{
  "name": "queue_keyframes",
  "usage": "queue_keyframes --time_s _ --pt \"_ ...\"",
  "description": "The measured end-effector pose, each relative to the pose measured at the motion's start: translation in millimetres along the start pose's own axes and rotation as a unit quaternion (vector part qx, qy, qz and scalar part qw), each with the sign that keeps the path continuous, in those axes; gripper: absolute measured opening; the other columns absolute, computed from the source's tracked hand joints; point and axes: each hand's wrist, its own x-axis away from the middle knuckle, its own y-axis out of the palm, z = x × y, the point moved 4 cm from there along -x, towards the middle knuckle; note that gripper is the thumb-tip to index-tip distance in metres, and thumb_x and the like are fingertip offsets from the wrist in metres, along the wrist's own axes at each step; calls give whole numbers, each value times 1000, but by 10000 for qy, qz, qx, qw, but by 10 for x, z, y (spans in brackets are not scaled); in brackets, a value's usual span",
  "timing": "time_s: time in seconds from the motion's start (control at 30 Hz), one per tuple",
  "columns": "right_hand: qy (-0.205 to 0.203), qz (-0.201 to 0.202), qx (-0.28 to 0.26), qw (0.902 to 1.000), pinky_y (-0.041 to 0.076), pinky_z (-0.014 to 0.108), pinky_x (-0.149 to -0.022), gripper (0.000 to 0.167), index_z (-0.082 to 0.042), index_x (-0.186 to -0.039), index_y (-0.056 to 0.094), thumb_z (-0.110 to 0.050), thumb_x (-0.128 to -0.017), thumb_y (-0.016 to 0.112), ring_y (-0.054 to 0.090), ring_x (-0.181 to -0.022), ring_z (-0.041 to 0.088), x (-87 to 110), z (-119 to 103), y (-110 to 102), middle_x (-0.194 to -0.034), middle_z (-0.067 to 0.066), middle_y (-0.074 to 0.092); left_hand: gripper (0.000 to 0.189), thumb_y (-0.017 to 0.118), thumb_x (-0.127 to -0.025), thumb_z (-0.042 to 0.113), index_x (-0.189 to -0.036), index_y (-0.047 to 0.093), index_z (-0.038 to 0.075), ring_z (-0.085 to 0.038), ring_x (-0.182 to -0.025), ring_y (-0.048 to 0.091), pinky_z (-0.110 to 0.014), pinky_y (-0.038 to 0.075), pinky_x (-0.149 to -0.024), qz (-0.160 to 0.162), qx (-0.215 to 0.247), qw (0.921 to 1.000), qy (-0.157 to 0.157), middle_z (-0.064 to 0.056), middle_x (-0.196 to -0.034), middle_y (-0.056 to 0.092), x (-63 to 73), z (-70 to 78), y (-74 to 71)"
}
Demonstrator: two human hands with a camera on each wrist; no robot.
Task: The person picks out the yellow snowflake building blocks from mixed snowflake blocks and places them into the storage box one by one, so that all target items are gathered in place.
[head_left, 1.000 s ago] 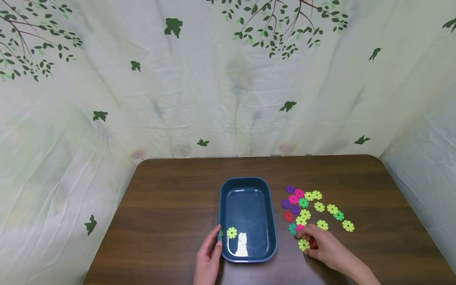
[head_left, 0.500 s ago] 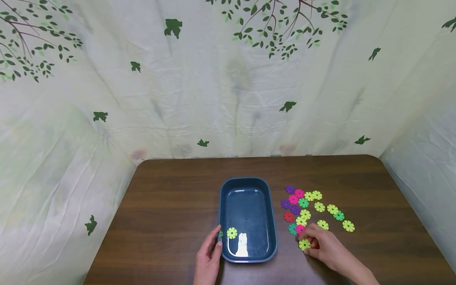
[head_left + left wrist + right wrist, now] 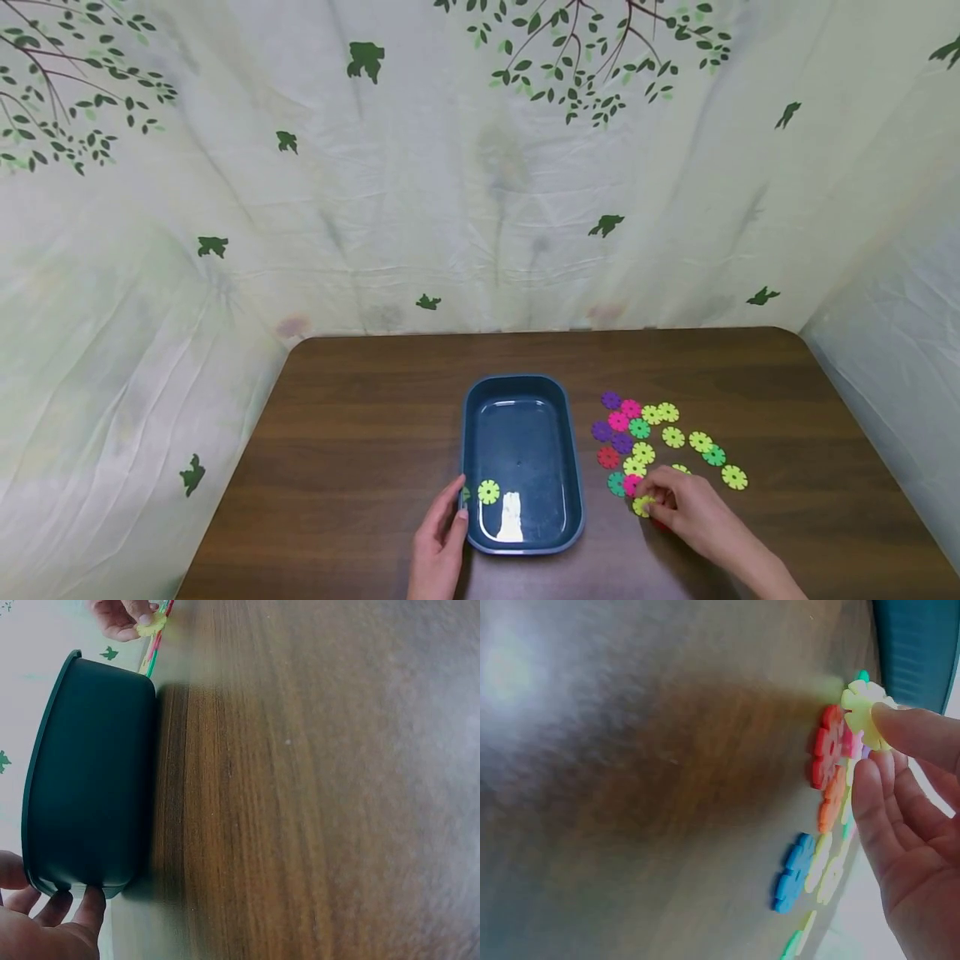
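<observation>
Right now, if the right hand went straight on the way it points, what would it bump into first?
Going by the head view, the right hand would probably meet the nearest pink flower first; the hand's height is unclear, so it might pass over and reach the blue tray instead.

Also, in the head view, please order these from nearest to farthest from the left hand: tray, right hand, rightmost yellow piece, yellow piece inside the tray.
1. Tray: touching the left hand.
2. Yellow piece inside: on the tray's left side.
3. Right hand: right of the tray.
4. Rightmost yellow piece: beyond the right hand.
</observation>
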Motion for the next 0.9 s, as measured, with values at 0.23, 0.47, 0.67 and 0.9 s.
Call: queue_keyframes --time_s 0.23,0.47,0.67,0.9 --pt "389 -85 -72 9992 48 22 -58 23 -22 -88 69 -1 -82 76 51 -68 3 -63 14 -67 -75 -14 57 43 57 -95 -3 -135 59 11 -23 -130 47 -15 36 -100 -17 -105 9999 -72 -6 -140 55 10 12 -6" --pt "374 -130 -378 9985 51 23 -61 18 -17 -89 69 -1 -85 73 55 -69 4 -120 21 -107 -76 -11 61 44 56 -94 -6 -136 58 9 -22 -131 47 -15 37 -101 -25 -4 10000 -75 -5 -139 55 6 12 -2" --pt "286 7 -596 9978 52 24 -62 13 -15 -90 70 -3 -85 74 56 -70 6 -199 -35 -139 -77 -9 63 43 56 -95 -5 -136 58 9 -22 -132 45 -14 35 -101 -38 -5 9999 -102 -6 -140 55 8 21 -2" --pt "586 130 -671 9959 55 24 -66 12 -13 -91 70 -6 -85 76 60 -73 10 -333 -123 -196 -79 -7 64 44 55 -95 -7 -136 58 8 -22 -132 45 -14 35 -101 -42 46 9999 -121 -7 -140 55 5 28 -2"
